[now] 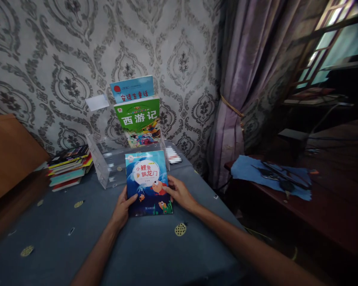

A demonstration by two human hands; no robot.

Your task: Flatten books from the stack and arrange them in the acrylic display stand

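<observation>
A blue children's book (146, 184) with an orange fish on its cover faces me, held upright between both hands. My left hand (122, 208) grips its left edge, thumb on the front cover. On the right edge, my right hand (179, 194) holds it the same way, with the fingers behind hidden. Just behind it stands a clear acrylic book rack (98, 159). In the rack a green book (140, 119) leans upright, and a light blue book (133, 89) shows above and behind it.
A stack of books (68, 169) lies left of the rack on the blue patterned tablecloth (77, 238). A brown box-like object (12, 151) is at far left. Purple curtain (235, 87) hangs at right, near a dark red surface (331, 210) with a blue cloth (271, 176).
</observation>
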